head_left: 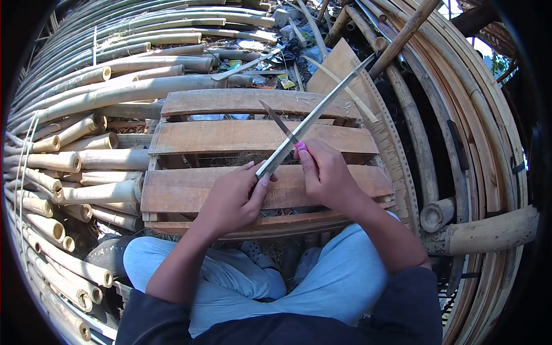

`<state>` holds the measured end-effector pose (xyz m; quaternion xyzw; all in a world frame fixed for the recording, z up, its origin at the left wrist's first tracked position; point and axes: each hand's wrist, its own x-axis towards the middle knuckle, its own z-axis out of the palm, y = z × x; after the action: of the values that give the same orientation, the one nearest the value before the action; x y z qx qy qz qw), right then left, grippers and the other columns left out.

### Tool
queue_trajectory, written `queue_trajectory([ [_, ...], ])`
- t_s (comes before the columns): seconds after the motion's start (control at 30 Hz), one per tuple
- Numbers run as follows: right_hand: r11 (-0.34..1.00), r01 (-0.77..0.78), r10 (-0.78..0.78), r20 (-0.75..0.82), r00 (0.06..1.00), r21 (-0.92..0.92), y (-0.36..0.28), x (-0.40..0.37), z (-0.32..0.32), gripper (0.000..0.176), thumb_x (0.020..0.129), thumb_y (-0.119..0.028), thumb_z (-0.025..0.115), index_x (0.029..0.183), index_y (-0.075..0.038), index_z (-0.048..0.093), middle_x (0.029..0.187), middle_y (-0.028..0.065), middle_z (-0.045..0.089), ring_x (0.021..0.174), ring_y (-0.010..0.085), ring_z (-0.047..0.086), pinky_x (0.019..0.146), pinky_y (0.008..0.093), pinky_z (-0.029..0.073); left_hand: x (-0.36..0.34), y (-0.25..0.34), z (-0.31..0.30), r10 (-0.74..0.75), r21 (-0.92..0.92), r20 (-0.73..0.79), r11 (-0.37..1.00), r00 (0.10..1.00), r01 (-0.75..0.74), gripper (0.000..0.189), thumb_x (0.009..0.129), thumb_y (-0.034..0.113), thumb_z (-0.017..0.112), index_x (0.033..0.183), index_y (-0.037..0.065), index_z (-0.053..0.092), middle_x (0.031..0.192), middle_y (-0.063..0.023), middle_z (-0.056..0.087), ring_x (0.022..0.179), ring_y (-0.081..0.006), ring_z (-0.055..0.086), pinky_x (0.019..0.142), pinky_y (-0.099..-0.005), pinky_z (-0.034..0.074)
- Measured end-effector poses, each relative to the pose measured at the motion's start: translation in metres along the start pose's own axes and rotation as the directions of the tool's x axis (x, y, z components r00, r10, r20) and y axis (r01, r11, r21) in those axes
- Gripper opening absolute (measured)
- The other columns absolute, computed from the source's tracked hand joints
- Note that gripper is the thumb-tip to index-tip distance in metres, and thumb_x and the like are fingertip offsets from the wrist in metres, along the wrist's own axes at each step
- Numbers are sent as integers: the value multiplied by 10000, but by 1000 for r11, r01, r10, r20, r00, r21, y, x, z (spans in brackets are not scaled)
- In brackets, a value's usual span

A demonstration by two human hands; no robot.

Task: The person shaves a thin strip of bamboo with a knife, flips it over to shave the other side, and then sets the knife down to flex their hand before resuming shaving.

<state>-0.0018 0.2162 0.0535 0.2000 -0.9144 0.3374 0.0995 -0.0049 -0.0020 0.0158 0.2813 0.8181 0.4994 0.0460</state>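
Observation:
My left hand (pixel 233 196) is closed around the near end of a long pale bamboo strip (pixel 326 104). The strip slants up and away to the right over a slatted wooden bench. In my closed right hand (pixel 329 173) is a knife (pixel 278 122), with a pink band showing where the blade meets the handle. Its dark blade points up and left and crosses the strip just beyond my left hand. Most of the knife's handle is hidden in my fingers. Both hands are above the bench's near slats (pixel 230 187).
Stacked bamboo poles (pixel 115 158) fill the left side, cut ends towards the bench. Long wooden strips and poles (pixel 480 115) stand along the right, beside a thick bamboo piece (pixel 489 231). A thin board (pixel 336 63) leans behind the bench. Litter (pixel 284 80) lies at the back.

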Motion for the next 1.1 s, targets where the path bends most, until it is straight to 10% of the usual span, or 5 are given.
queue_trajectory([
  [0.17,992,101,-103,-32,994,-76,-10,-9,13,121,1001,-97,516,951,10,540,788,182,568,722,404,610,640,461,493,-1,-4,4,2,-58,-24,998,1000,-4,230,1034,163,471,1075,8,636,852,-208,656,796,-391,640,752,-443,500],
  [0.33,763,194,-141,134,981,-617,-5,-11,24,198,1012,-221,539,880,-76,510,746,97,599,546,182,643,472,313,526,-3,-12,5,-1,-50,-22,999,1000,0,247,1036,176,461,1036,-1,634,825,-229,649,829,-442,633,767,-489,492],
  [0.6,806,232,-233,69,970,-544,6,-5,21,192,981,-225,576,880,-73,517,756,85,590,597,219,659,520,325,538,-2,-15,9,-34,-111,-130,994,991,20,298,1030,216,525,967,-32,677,662,-158,596,544,-246,523,557,-372,425],
  [1.1,874,-9,-170,-323,931,-485,9,-92,-47,102,1013,-107,513,968,-26,557,711,153,588,616,319,627,542,389,471,-3,-27,12,-36,-244,-101,970,994,11,308,1055,232,514,1001,-15,691,740,-88,628,659,-126,538,654,-295,457],
])
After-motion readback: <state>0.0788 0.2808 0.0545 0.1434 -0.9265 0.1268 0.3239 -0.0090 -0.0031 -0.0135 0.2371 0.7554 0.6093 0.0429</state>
